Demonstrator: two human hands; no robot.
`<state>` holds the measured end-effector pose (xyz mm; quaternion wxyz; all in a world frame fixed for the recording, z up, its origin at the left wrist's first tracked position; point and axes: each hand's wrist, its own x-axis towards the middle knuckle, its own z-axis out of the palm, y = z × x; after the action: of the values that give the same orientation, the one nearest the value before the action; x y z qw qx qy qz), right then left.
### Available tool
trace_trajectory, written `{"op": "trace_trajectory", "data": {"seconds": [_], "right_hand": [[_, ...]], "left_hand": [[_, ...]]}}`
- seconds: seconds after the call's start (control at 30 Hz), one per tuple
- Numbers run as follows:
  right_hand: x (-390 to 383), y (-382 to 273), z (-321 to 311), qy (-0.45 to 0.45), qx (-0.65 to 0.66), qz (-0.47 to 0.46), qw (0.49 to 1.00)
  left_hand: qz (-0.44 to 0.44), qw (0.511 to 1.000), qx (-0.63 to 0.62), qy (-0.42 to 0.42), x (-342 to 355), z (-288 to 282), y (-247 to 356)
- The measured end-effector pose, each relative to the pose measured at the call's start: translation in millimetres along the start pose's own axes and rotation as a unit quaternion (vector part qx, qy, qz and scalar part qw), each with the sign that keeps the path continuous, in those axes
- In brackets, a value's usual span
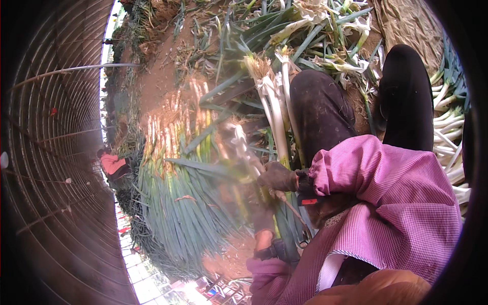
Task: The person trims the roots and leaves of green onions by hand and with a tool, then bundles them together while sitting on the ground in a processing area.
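My right hand (277, 176), in a dark glove, is closed at the middle of the view. It is against a long green onion (241, 140) whose white root end is smeared by motion. Below it, my gloved left hand (263, 218) is blurred among green leaves, and its fingers cannot be made out. A thin brown stick or cord (292, 206) slants down from beside my right hand. White-stalked peeled green onions (276, 112) lean against my dark-trousered knee (320, 112). To the left lies a large heap of unpeeled green onions (185, 203) with dry brown root ends.
Stripped leaves and peelings (325, 35) are strewn across the soil at the top. More white-stalked green onions (450, 132) lie at the right edge, near a brown sheet (409, 30). Another person (113, 163) in a pink top is far left, beside the ribbed tunnel cover (61, 127).
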<state>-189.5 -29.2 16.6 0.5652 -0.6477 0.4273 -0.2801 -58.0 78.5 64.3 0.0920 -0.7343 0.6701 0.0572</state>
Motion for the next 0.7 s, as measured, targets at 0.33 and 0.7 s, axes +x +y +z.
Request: {"op": "trace_trajectory", "data": {"seconds": [0.33, 0.7], "right_hand": [[-9.7, -37.2, -47.4, 0.070, 0.162, 0.050, 0.983], [19.1, 27.9, -12.7, 0.171, -0.218, -0.330, 0.903]], "left_hand": [[-0.019, 1.000, 0.000, -0.004, -9.9, 10.0, -10.4], [0.016, 0.985, -0.132, -0.108, -20.0, -37.1, -12.7]]}}
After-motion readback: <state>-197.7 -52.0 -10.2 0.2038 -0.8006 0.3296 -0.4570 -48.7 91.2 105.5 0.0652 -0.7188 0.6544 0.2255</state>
